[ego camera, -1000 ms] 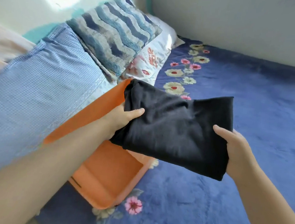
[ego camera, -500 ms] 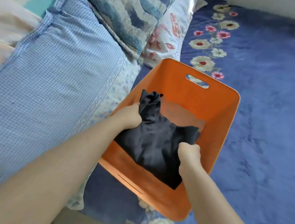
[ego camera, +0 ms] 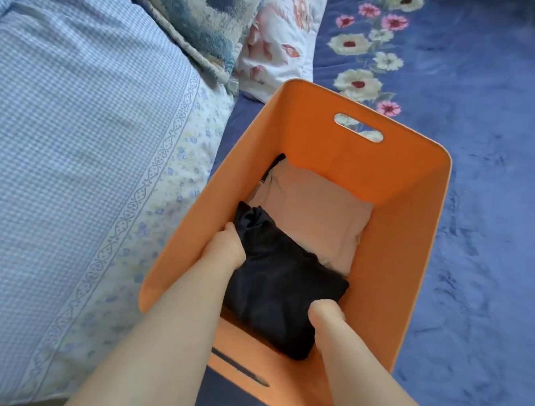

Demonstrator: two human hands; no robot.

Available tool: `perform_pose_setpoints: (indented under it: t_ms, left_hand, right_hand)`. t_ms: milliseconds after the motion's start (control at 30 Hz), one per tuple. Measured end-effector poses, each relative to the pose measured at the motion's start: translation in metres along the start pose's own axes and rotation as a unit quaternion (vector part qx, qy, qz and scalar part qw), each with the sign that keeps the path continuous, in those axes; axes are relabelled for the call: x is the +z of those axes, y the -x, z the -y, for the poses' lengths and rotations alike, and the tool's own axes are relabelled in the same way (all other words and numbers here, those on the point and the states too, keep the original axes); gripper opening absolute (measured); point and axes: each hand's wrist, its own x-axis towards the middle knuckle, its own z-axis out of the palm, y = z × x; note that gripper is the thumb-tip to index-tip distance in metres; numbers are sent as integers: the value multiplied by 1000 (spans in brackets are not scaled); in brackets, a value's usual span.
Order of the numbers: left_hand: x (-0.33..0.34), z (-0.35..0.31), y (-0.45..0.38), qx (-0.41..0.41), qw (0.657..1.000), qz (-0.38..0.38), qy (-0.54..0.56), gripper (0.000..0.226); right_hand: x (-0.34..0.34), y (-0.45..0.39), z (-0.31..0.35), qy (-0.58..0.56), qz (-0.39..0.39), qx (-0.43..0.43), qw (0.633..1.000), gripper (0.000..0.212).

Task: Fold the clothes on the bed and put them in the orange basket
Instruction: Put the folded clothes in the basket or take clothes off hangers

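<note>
Folded black garment [ego camera: 278, 287] inside orange basket [ego camera: 398, 194]; left hand [ego camera: 224, 247] and right hand [ego camera: 326, 313] fingers clamped on it.

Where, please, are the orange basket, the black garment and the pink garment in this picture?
orange basket [ego camera: 354, 145]: head view, far inner wall below the handle slot.
black garment [ego camera: 278, 287]: head view, middle of the folded cloth.
pink garment [ego camera: 316, 219]: head view, its exposed upper surface.
</note>
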Motion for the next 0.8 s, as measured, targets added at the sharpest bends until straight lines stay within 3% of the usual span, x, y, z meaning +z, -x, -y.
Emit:
perform_pose_setpoints:
  t_ms: [67,133,200,233,367,467,633,800]
  left_hand:
    - [6,-3,9,26,992,-73,-103,70]
    - [10,-10,19,137,951,-165,-225,79]
    - [13,-19,21,255,904,-164,-302,84]
    - [13,-24,18,276,894,-143,-324,85]
    - [5,-30,-3,183,925,-78,-322,69]
    - [0,-30,-19,161,917,-24,-365,74]
    - [9,-35,-30,110,879,4,-463,54]
    - [18,-30,-29,115,856,-63,-501,53]
  right_hand:
    - [8,4,0,-39,-20,15,999,38]
    - [15,13,1,38,-127,12,991,36]
    - [15,20,7,90,-214,-11,973,41]
    - [11,19,10,93,-234,-31,967,46]
    - [-4,0,13,135,-199,-93,966,51]
    - [-7,-17,15,190,-147,-107,965,58]
    - [-14,-39,16,242,-46,-114,963,49]
    - [-12,-42,15,241,-129,-102,956,38]
